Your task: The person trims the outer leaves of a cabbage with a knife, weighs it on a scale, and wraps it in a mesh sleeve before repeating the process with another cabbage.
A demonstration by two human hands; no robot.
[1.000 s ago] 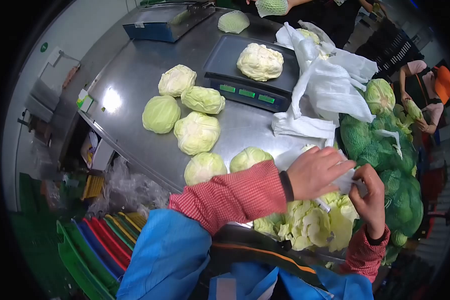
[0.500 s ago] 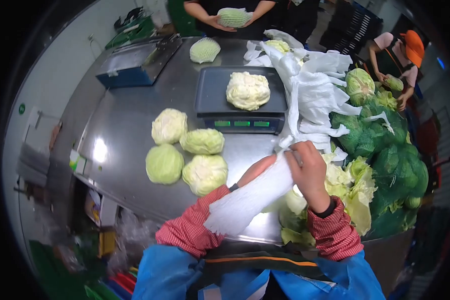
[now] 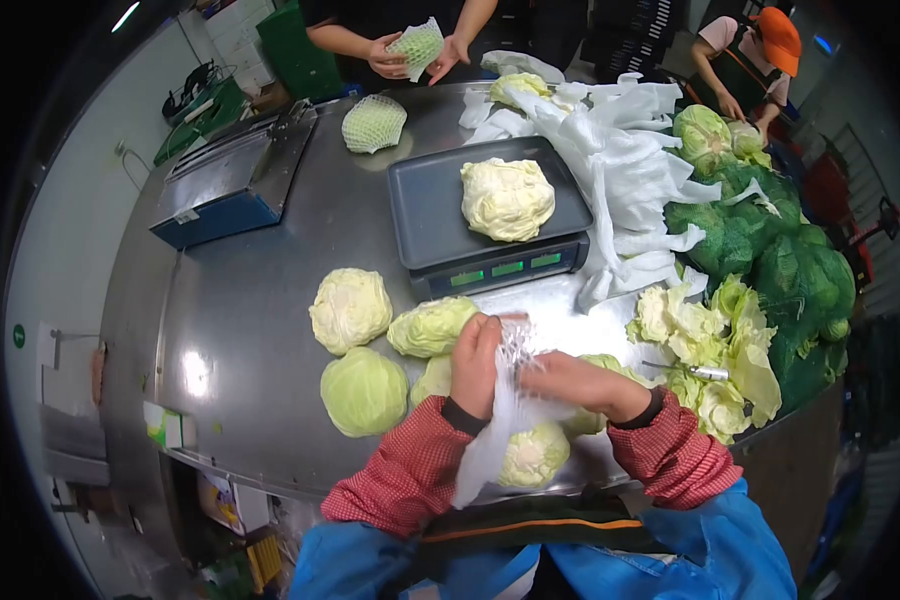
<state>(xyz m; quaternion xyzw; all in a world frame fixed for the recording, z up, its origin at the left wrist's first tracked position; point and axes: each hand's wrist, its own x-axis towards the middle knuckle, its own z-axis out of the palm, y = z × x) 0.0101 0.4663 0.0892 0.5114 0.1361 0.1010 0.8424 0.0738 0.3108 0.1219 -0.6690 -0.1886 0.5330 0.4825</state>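
A white foam net sleeve (image 3: 492,440) hangs between my hands, its upper end gathered and partly stretched. My left hand (image 3: 476,365) is closed around that upper end. Against its other side, my right hand (image 3: 575,385) has its fingers bunched at the netting; its fingertips are partly hidden. Beneath the hands, a pale cabbage (image 3: 535,455) lies near the table's front edge. To the left of my left hand are a flattish cabbage (image 3: 432,326), a whitish cabbage (image 3: 350,310) and a round green cabbage (image 3: 364,392). Another cabbage is mostly covered by my left hand.
A digital scale (image 3: 425,235) bears a pale cabbage (image 3: 507,200). White foam sleeves (image 3: 620,150) are heaped beside it. Loose leaves (image 3: 740,350), a knife (image 3: 708,373) and green net sacks (image 3: 800,285) lie right. A co-worker's hands (image 3: 395,58) hold a netted cabbage; another person works far right.
Both hands have moved left with the foam sleeve, which now hangs more upright with its top spread. The view has shifted, and the knife and cabbage below now show. The co-worker's netted cabbage has tilted.
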